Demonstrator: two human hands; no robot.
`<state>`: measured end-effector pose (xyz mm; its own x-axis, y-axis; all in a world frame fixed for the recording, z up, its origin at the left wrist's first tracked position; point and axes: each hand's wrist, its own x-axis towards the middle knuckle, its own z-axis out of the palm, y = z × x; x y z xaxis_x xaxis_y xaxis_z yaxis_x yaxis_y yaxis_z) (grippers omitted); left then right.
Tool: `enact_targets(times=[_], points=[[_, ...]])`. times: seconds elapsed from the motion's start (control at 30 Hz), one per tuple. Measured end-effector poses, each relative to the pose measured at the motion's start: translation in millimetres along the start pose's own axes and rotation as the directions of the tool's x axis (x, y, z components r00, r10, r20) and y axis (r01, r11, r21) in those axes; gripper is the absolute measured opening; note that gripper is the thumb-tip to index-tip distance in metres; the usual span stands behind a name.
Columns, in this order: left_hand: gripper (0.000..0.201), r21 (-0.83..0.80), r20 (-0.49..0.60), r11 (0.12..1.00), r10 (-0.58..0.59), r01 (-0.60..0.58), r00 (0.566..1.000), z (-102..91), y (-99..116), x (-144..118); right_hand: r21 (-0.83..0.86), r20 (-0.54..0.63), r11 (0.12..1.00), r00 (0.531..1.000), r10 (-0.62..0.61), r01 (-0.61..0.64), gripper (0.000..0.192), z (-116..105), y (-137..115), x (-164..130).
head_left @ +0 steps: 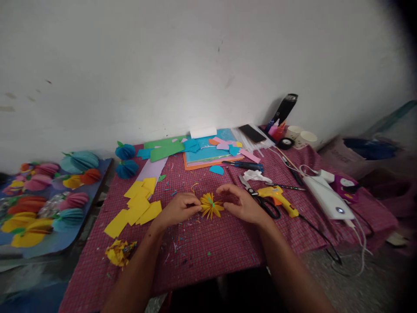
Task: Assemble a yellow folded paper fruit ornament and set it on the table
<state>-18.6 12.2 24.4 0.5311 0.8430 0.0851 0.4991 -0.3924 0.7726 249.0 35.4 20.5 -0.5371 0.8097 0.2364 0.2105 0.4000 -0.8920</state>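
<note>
— What am I looking at over the table?

— I'm watching both hands meeting over the red checked cloth (pixel 208 248). My left hand (pixel 177 208) is pinching the yellow paper flower (pixel 211 205) at its left edge, fingers closed together on the folded petals. My right hand (pixel 239 202) is touching the flower's right side, its fingers curling loosely over it, thumb and fingertips closing on the paper.

— Where is the flower sitting?

— It's lying just above the cloth, between the two hands, near the table's middle. Yellow paper squares (pixel 138 206) are lying to the left of my left hand, and a crumpled yellow scrap (pixel 119 252) is resting near the front edge. Scissors (pixel 260 198) and a yellow glue gun (pixel 280 198) are lying just beside my right hand. Finished paper flowers (pixel 48 200) are sitting on a board, well apart to the left.
</note>
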Motion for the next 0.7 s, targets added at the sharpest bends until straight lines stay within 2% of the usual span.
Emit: enact_targets(times=[0.13,0.43,0.7], points=[[0.019,-0.003,0.001,1.0,-0.02,0.02,1.0,-0.1,3,0,-0.077,0.007,0.996,0.999,0.041,-0.04,0.043,6,8,1],[0.02,0.014,-0.014,1.0,-0.016,0.017,1.0,-0.1,3,1,-0.064,-0.053,0.996,0.997,0.059,-0.062,0.023,7,8,4],[0.021,0.007,-0.017,0.999,-0.048,0.048,0.999,1.5,0,0,-0.161,-0.01,0.983,0.997,0.082,-0.083,0.024,13,9,6]])
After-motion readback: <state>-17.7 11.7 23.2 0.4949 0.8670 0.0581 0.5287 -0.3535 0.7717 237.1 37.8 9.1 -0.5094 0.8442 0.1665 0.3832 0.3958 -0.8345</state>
